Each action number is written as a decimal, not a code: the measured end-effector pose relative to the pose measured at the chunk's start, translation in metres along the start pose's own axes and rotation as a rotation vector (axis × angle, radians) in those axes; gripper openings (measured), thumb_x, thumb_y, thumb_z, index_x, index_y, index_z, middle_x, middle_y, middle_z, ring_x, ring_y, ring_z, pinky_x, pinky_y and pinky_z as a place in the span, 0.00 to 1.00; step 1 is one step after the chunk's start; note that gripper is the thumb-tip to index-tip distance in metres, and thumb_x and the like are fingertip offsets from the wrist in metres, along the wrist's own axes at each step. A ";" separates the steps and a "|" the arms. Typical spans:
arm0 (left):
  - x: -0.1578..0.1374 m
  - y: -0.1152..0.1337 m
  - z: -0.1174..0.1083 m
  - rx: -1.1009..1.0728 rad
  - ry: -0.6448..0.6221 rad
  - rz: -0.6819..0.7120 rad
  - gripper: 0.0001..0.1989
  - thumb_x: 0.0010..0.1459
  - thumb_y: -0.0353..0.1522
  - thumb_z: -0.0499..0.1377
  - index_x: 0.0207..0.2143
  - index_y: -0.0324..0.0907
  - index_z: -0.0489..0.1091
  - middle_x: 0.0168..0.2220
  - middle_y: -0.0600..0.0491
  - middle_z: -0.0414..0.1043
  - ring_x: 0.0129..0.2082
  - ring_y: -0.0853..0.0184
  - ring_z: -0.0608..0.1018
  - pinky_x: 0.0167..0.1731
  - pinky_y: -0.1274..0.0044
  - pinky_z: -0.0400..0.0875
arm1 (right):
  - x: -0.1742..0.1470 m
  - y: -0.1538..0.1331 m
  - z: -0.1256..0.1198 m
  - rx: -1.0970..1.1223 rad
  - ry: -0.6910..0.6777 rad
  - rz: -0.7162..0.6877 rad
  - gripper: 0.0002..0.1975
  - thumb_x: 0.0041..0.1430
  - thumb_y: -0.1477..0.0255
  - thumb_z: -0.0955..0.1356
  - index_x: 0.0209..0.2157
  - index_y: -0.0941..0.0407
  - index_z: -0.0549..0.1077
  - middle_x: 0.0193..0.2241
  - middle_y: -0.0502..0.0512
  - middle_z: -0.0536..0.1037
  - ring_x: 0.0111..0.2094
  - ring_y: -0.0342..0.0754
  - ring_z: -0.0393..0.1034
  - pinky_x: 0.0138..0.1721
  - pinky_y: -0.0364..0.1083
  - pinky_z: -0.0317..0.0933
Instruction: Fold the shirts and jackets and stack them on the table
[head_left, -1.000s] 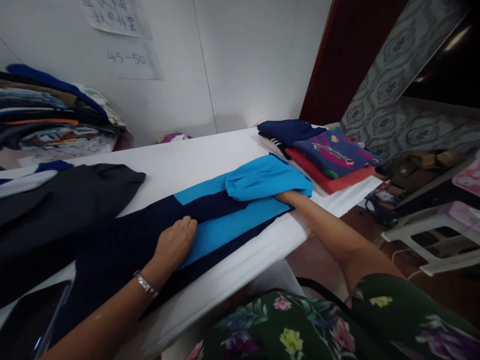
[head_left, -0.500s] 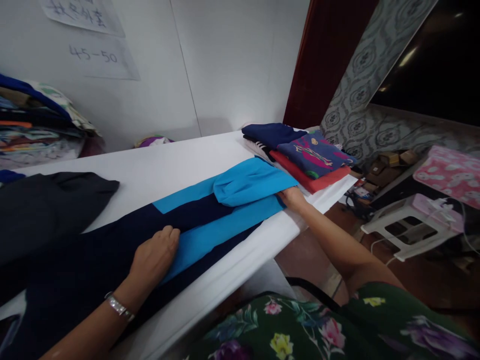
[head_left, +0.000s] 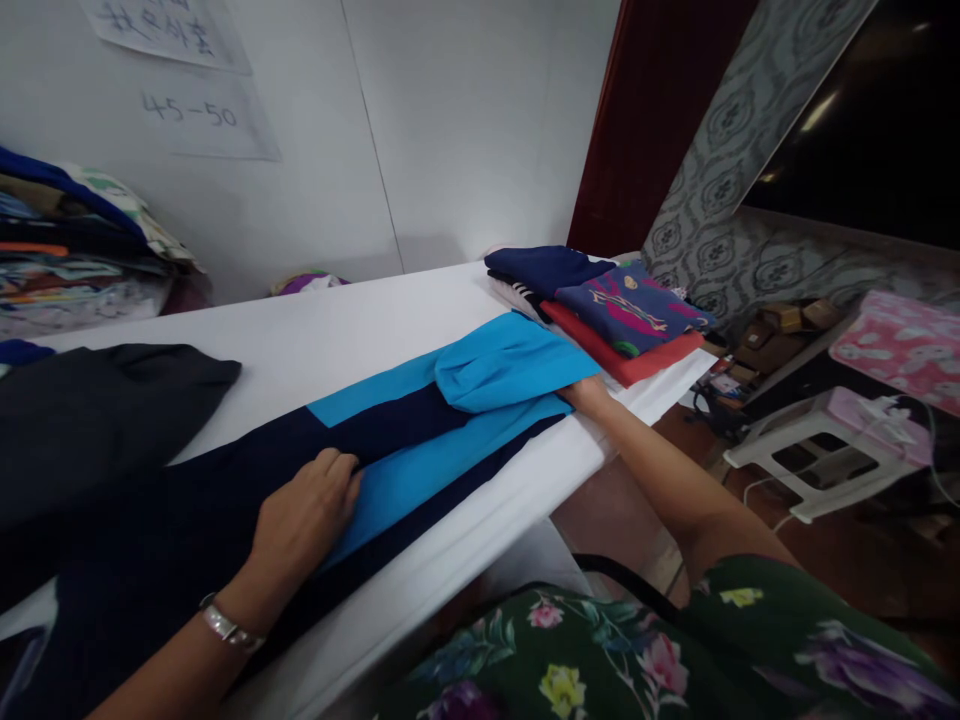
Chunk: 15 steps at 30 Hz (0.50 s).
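A navy and bright-blue garment (head_left: 390, 500) lies stretched along the table, its blue part folded over in a loose, puffed shape at the right end. My left hand (head_left: 306, 510), wearing a silver watch, is closed on the garment where navy meets blue; its fingertips are curled out of sight. At the far right end, my right hand (head_left: 589, 395) grips the blue cloth near the table's front edge, with its fingers partly hidden under the fabric. A dark grey garment (head_left: 112, 410) lies to the left, beside the navy part.
Folded clothes (head_left: 622, 310) are stacked at the right end of the white-covered table (head_left: 360, 325). Another clothes pile (head_left: 75, 240) rises at the back left. A white wall (head_left: 465, 130) stands behind. Off the right end is a plastic stool (head_left: 825, 450).
The blue fold and my right hand have shifted very slightly to the right, and more cloth covers the right fingers. My left hand stays at nearly the same place, its fingers slightly shifted.
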<state>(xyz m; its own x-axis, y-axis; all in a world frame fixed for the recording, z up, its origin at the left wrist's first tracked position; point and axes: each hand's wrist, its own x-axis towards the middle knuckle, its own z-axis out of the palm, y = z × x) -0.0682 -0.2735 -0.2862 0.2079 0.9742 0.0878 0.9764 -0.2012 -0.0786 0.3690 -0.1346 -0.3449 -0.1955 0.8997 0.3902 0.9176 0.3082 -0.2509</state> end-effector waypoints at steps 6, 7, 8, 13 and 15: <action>-0.012 0.023 0.009 -0.216 0.068 0.328 0.21 0.64 0.46 0.49 0.48 0.45 0.72 0.49 0.48 0.74 0.48 0.60 0.75 0.45 0.71 0.70 | -0.003 -0.005 0.002 0.041 0.019 -0.014 0.26 0.57 0.65 0.68 0.57 0.55 0.69 0.56 0.59 0.73 0.63 0.62 0.57 0.65 0.60 0.50; -0.013 0.025 0.014 -0.210 0.054 0.359 0.20 0.64 0.46 0.50 0.49 0.45 0.72 0.50 0.48 0.74 0.48 0.59 0.75 0.46 0.70 0.70 | -0.005 -0.006 0.001 0.060 0.014 -0.026 0.25 0.58 0.66 0.67 0.56 0.55 0.70 0.55 0.59 0.73 0.62 0.62 0.59 0.64 0.61 0.52; -0.014 0.027 0.018 -0.195 0.047 0.365 0.20 0.64 0.44 0.51 0.49 0.45 0.73 0.50 0.47 0.74 0.47 0.59 0.75 0.45 0.69 0.70 | -0.007 -0.007 -0.001 0.078 0.008 -0.041 0.23 0.59 0.66 0.65 0.56 0.56 0.70 0.54 0.60 0.74 0.61 0.61 0.60 0.63 0.61 0.53; -0.016 0.024 0.032 -0.156 0.087 0.341 0.16 0.65 0.38 0.51 0.49 0.45 0.74 0.48 0.47 0.76 0.47 0.58 0.75 0.44 0.69 0.69 | -0.037 -0.021 -0.015 0.106 0.020 -0.110 0.19 0.66 0.67 0.58 0.50 0.57 0.74 0.51 0.65 0.75 0.56 0.59 0.66 0.57 0.59 0.60; -0.016 0.023 0.034 -0.154 0.104 0.339 0.16 0.65 0.38 0.51 0.48 0.46 0.75 0.47 0.48 0.76 0.46 0.59 0.75 0.44 0.69 0.69 | -0.054 -0.031 -0.019 0.089 0.024 -0.133 0.21 0.68 0.65 0.56 0.53 0.55 0.72 0.54 0.63 0.73 0.58 0.57 0.64 0.60 0.59 0.57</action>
<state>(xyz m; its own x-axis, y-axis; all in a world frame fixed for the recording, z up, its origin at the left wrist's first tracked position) -0.0511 -0.2904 -0.3230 0.5180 0.8356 0.1828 0.8468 -0.5312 0.0288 0.3574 -0.1983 -0.3416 -0.3035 0.8418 0.4463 0.8499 0.4510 -0.2727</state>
